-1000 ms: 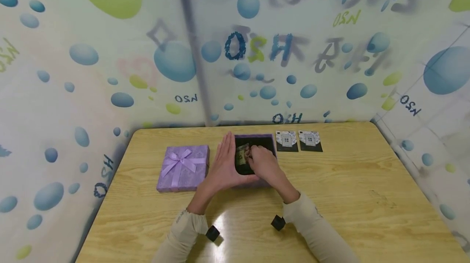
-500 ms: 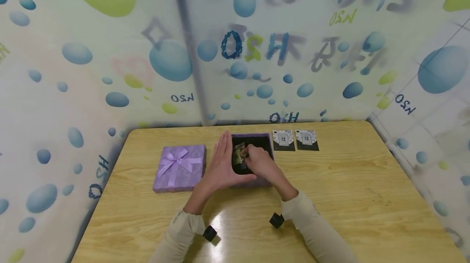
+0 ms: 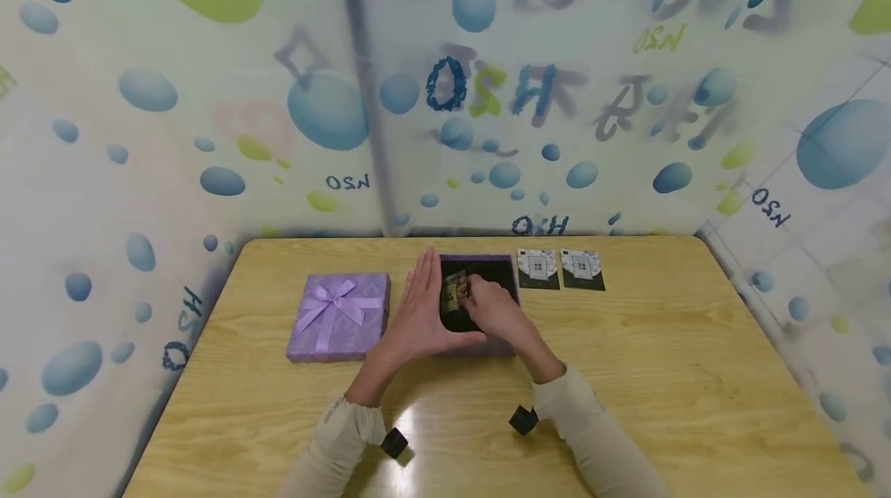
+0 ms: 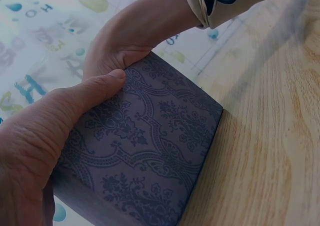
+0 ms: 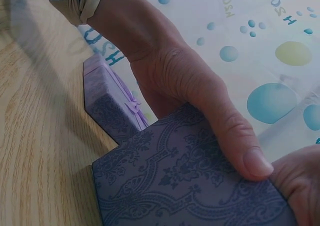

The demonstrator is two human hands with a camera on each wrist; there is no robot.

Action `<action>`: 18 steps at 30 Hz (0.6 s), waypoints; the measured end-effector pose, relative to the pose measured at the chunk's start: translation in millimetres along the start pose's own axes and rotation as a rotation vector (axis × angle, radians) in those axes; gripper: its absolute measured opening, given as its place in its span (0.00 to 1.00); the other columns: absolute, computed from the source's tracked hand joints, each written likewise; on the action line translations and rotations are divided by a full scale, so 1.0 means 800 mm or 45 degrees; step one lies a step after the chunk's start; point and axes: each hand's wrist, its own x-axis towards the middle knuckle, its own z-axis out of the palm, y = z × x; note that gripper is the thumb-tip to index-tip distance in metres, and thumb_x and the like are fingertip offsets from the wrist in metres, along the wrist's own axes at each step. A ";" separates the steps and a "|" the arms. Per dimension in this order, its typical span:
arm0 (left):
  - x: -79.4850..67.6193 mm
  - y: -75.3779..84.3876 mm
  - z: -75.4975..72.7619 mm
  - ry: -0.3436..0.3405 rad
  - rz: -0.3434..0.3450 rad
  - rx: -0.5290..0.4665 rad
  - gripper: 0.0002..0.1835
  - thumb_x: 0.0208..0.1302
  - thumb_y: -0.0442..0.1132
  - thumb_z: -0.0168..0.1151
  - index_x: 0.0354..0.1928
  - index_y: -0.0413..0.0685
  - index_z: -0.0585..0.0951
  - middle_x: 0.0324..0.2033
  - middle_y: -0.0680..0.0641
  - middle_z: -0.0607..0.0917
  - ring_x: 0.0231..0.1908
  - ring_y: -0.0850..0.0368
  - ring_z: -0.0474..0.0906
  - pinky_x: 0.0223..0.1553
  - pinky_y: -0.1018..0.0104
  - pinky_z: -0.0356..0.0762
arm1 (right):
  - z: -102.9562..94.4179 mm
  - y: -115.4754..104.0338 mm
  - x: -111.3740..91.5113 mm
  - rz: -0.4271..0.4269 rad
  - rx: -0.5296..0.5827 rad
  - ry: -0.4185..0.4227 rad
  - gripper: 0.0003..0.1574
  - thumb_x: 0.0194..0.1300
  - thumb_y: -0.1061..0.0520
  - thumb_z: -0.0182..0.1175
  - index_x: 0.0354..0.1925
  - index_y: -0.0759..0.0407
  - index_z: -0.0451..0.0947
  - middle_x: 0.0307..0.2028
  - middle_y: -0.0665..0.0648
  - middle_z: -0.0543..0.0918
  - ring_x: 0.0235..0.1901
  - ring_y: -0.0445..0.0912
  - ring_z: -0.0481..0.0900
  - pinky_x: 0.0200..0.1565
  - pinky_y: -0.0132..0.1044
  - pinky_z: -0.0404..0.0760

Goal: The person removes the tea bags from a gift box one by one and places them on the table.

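A purple patterned gift box [image 3: 487, 347] stands uncovered, its inside dark. My left hand [image 3: 420, 316] lies along the box's left side with straight fingers; its thumb stretches across the front wall, as the right wrist view also shows. Inside the box, my right hand [image 3: 496, 308] has curled fingers and pinches a small gold-and-dark printed packet [image 3: 454, 293] near the left side. The hand hides part of that packet. In the left wrist view, the patterned front wall [image 4: 150, 136] fills the middle, and the right hand reaches over its top edge.
A purple lid with a ribbon bow [image 3: 341, 318] lies left of the box. Two flat black-and-white square cards [image 3: 538, 269] lie side by side at the back right. Behind the wooden table [image 3: 661, 374] rises a wall covering printed with droplets [image 3: 327, 111].
The view shifts slightly with the head. Both hands keep nearly the same place at the box, and the packet stays at the right fingertips.
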 end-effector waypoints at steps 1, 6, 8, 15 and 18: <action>0.000 0.000 -0.001 0.004 0.004 -0.003 0.83 0.45 0.82 0.70 0.80 0.53 0.22 0.81 0.52 0.22 0.80 0.57 0.18 0.80 0.47 0.31 | 0.000 0.001 0.001 -0.005 0.004 0.005 0.17 0.79 0.61 0.54 0.59 0.71 0.73 0.28 0.58 0.77 0.24 0.48 0.76 0.28 0.39 0.73; 0.000 0.000 -0.001 -0.003 0.002 0.000 0.83 0.45 0.82 0.70 0.80 0.53 0.21 0.81 0.52 0.22 0.81 0.55 0.20 0.80 0.47 0.31 | -0.001 0.003 0.000 0.023 0.057 -0.006 0.24 0.75 0.64 0.55 0.64 0.72 0.66 0.27 0.58 0.76 0.20 0.48 0.73 0.23 0.38 0.69; 0.001 0.000 -0.001 -0.003 0.003 -0.002 0.82 0.46 0.81 0.70 0.80 0.53 0.21 0.81 0.52 0.22 0.81 0.53 0.21 0.80 0.47 0.30 | -0.002 0.003 0.000 0.043 0.075 -0.011 0.28 0.73 0.65 0.56 0.66 0.73 0.63 0.26 0.57 0.76 0.19 0.47 0.72 0.22 0.37 0.68; 0.001 0.001 -0.001 0.003 0.010 -0.010 0.83 0.45 0.81 0.71 0.80 0.53 0.22 0.81 0.52 0.22 0.82 0.52 0.22 0.80 0.48 0.30 | -0.002 0.001 -0.001 0.039 0.071 0.004 0.17 0.76 0.64 0.54 0.59 0.70 0.68 0.26 0.56 0.75 0.19 0.46 0.71 0.22 0.36 0.66; 0.000 0.000 -0.001 0.009 0.015 -0.017 0.83 0.45 0.81 0.71 0.80 0.53 0.22 0.81 0.52 0.22 0.81 0.56 0.20 0.80 0.48 0.30 | -0.002 0.001 -0.002 0.043 0.074 0.004 0.13 0.77 0.64 0.52 0.55 0.69 0.68 0.24 0.56 0.72 0.17 0.46 0.68 0.21 0.36 0.65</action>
